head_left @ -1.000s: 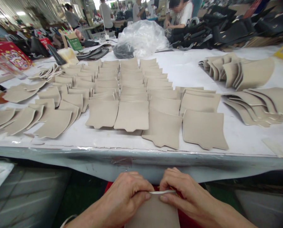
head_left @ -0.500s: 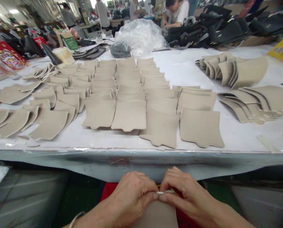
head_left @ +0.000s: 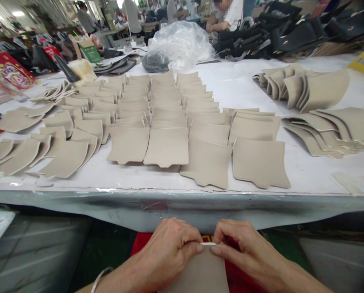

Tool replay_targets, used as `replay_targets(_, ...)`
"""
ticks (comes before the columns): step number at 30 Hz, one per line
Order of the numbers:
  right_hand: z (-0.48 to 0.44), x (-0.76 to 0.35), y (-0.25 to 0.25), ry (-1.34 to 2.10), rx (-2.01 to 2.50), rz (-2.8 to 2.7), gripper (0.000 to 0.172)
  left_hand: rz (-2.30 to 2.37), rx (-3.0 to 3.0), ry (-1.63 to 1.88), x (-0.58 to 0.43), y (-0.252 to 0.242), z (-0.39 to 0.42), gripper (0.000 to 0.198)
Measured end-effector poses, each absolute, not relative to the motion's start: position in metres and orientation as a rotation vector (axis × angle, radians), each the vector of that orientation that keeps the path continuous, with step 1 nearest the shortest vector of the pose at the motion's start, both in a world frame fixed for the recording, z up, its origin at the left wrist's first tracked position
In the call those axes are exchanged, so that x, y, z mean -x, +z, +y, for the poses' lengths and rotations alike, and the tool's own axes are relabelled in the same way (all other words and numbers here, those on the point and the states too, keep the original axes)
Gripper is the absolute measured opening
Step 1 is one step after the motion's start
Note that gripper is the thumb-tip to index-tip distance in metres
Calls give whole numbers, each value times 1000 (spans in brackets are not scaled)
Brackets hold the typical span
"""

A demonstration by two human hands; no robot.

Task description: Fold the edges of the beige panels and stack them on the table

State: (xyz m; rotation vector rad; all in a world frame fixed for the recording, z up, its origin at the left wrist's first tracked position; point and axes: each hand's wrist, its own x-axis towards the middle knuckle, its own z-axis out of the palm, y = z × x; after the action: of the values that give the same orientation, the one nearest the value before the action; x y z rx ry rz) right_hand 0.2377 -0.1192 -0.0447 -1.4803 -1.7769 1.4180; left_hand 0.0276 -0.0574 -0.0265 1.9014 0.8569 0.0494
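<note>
Below the table's front edge, a beige leather-like panel [head_left: 200,270] lies between my two hands over red cloth. My left hand [head_left: 171,248] pinches its far edge between thumb and fingers. On the same edge, a short way to the right, my right hand [head_left: 245,244] pinches too. A pale strip of that edge shows between the thumbs. Rows of similar beige panels [head_left: 166,148] overlap on the table beyond, the nearest ones having a small tab on their front edge.
More panels lie stacked at the right [head_left: 346,126] and fanned out at the left [head_left: 66,160]. The white-covered table [head_left: 310,179] bears a clear plastic bag [head_left: 182,44] and a pile of black bags [head_left: 291,32] at the back. A co-worker [head_left: 227,18] sits beyond.
My right hand has shifted slightly right along the panel's edge, and the gap between my thumbs has widened. My left hand keeps its pinch. The table view has moved very slightly.
</note>
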Motion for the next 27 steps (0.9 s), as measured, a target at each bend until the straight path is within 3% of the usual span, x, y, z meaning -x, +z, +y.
replay_targets(9,-118,-252,-47,1434,1503,-1857,20,994,-1784,-63,0,-21,-51,17)
replay_targets(12,-116,-244,-38,1427,1515,-1981,8,987,-1782,-48,0,-22,-53,17)
replay_targets(19,-98,-203,-28,1210,1498,-2485,33,993,-1714,-18,-4,-24,-50,16)
replay_targets(23,-98,-202,-35,1126,1389,-2553,35,948,-1722,7,0,-27,-50,22)
replay_targets(27,-112,-225,-43,1294,1417,-2445,37,1015,-1668,-5,7,-32,-55,19)
